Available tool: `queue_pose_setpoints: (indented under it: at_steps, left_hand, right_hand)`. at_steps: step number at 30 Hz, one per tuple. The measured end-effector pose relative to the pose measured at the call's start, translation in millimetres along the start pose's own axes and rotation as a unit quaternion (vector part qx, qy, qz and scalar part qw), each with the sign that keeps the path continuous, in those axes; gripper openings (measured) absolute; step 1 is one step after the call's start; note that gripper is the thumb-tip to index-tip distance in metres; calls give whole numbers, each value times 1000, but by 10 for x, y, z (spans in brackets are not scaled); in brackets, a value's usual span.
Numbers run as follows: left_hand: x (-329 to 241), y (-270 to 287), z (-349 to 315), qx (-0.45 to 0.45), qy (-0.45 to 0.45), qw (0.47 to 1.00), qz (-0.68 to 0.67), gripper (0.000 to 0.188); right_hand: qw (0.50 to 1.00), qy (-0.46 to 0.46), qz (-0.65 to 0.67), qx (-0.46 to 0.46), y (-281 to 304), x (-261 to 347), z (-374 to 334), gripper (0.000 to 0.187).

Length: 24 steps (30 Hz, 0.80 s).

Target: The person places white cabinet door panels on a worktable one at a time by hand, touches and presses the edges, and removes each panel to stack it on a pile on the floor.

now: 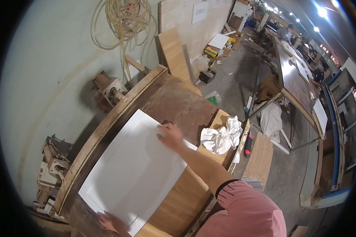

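Note:
A white rectangular panel (132,158) lies at a slant on the workbench, partly over a wood-coloured board (182,197). It has a thin line along its left side. My right hand (172,136) grips the panel's far short edge, fingers bent and thumb on the white face. At the near short edge, my left hand (110,223) holds the panel's border; its wrist runs out of the picture below and part of the fingers is hidden. A crumpled white cloth (222,136) rests on a board to the right of my right hand.
A raised wooden rail (106,122) edges the brown bench (178,96), with clamp-like machines (112,89) behind it. To the right are a red and black tool (248,146) and stacked chipboard strips (260,156). Coiled hose (122,23) hangs on the wall. People work at a farther table (290,87).

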State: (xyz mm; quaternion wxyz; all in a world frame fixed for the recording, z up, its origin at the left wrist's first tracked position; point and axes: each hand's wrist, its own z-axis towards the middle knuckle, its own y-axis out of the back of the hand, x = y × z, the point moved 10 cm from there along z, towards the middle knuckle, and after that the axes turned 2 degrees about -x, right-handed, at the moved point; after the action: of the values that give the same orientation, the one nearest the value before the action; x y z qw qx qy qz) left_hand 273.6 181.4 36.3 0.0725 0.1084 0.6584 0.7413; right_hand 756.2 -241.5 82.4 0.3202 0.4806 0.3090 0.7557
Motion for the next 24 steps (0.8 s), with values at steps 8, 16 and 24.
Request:
queue_pose_setpoints:
  at_steps: [8, 16, 24]
  left_hand:
    - [-2, 123, -28, -4, 10, 998, -55, 56]
    - [-269, 389, -104, -30, -33, 995, -84, 61]
    - [-288, 505, -134, -85, -88, 992, -21, 61]
  right_hand:
    - [999, 18, 8, -36, 37, 54, 25, 37]
    - [1000, 12, -5, -24, 35, -17, 9, 37]
    - [1000, 10, -2, -25, 52, 84, -17, 38]
